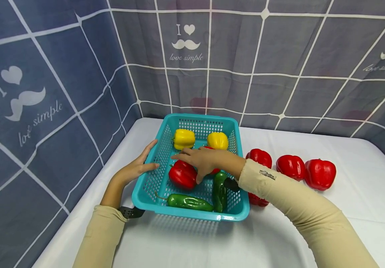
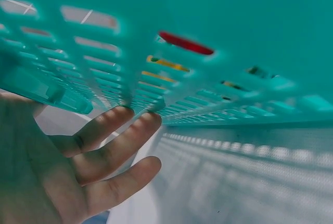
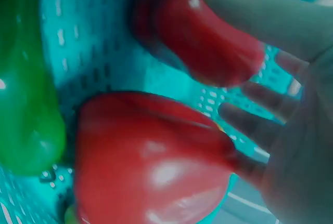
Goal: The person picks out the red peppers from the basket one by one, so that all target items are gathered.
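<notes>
My left hand (image 1: 135,169) holds the turquoise plastic basket (image 1: 192,215) at its left side, thumb over the rim; in the left wrist view, extended fingers (image 2: 112,159) meet the slotted outer wall. Inside the basket, my right hand (image 1: 201,159) reaches over a red bell pepper (image 1: 182,175). Its thumb overlaps a red pepper (image 3: 208,42) in the right wrist view, and the other fingers extend loosely beyond it. Another red bell pepper (image 1: 216,171) sits partly hidden beneath that hand. Two yellow bell peppers (image 1: 184,139) and two long green peppers (image 1: 189,202) also lie inside.
Several red bell peppers (image 1: 291,167) rest on the white tabletop (image 1: 356,186) right of the basket, one partly hidden behind the right sleeve. A grey checked cloth (image 1: 232,48) hangs along the back, and a blue one (image 1: 45,111) along the left.
</notes>
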